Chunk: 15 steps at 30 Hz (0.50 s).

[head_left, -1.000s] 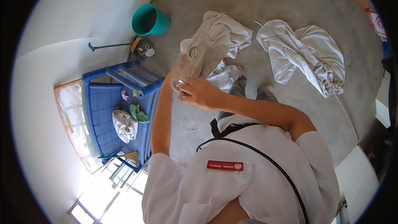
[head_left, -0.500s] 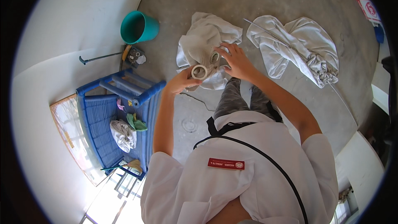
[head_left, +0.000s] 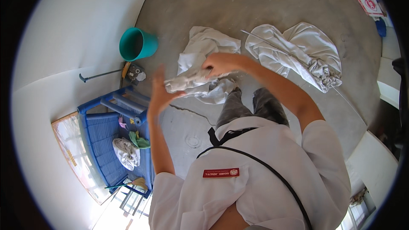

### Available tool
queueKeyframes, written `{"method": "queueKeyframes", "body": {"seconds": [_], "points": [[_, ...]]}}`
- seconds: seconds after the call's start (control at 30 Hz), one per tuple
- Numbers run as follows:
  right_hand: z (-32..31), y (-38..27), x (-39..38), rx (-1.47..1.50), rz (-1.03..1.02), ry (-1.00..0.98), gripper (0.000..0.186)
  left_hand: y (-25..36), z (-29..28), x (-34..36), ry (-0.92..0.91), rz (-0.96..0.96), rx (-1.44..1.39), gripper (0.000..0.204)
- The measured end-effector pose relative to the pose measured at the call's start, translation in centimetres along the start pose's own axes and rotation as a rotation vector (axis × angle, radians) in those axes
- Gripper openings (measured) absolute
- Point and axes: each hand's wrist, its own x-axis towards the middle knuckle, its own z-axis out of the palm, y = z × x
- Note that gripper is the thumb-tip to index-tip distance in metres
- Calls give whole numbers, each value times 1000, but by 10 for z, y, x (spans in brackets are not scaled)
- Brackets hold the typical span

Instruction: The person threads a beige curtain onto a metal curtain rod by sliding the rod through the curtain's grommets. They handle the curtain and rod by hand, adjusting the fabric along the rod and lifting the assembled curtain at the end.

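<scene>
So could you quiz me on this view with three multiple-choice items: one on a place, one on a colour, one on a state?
1. Where is the bucket?
A. on the floor near the white wall
B. on the blue bench
C. in the person's lap

2. What colour is the bench?
A. red
B. blue
C. black

3. What is the right hand doing?
A. hanging empty
B. gripping a pale cloth
C. holding the bucket

Key: 1 A, it stands on concrete beside the wall. 2 B, its slats are blue. 3 B, its fingers close on the cloth; the left hand is blurred.
</scene>
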Motion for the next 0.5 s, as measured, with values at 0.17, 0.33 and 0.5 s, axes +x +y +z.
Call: {"method": "queueKeyframes", "body": {"seconds": [0.17,0.33,0.5], "points": [[-12,39,-2,185,129,-62,32,62,94,73,-535,-396,-531,68],[-22,244,-34,1013,351,428,22,19,186,85,-357,-768,-702,42],[49,589,-83,146,968,681,21,-34,254,115,-125,-969,-658,44]]}}
